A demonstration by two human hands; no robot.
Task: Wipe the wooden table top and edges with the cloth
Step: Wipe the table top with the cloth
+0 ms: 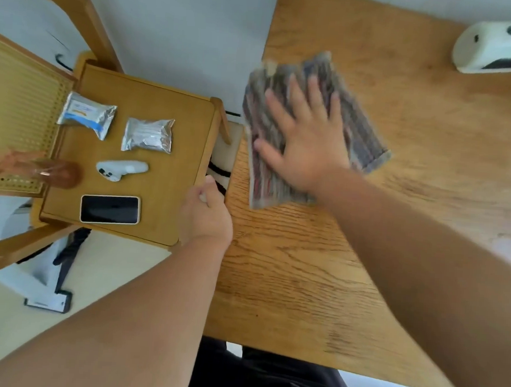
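we see the right hand (306, 142) spread flat, fingers wide apart, palm pressed down on the cloth (312, 128). it grips nothing, just pushes on the fabric. the cloth is a striped grey/reddish piece, blurred, lying on the wooden worktop (397, 202) at its left edge, towards the far side, w/ its left border about level w/ that edge. the right forearm runs in from the near right across the wood.

the left hand (206, 214) sits at the worktop's left edge, nearer than the cloth, fingers curled over the edge; we can't tell exactly what it has hold of, since the fingertips are hidden between the worktop and the chair seat (171, 188) just beside it.

on the chair seat, left of the worktop: a phone (110, 209) face up at the near side, a white controller (121, 169) beyond it, a silver packet (148, 135) further still, and a blue-printed foil packet (87, 115) at the far left. an amber glass object (55, 172) lies at the seat's left rim, blurred. the chair's cane back (16, 119) is at the left of the view.

at the far right of the worktop, well apart from the cloth, is a white device (496, 46), partly cut off by the frame.
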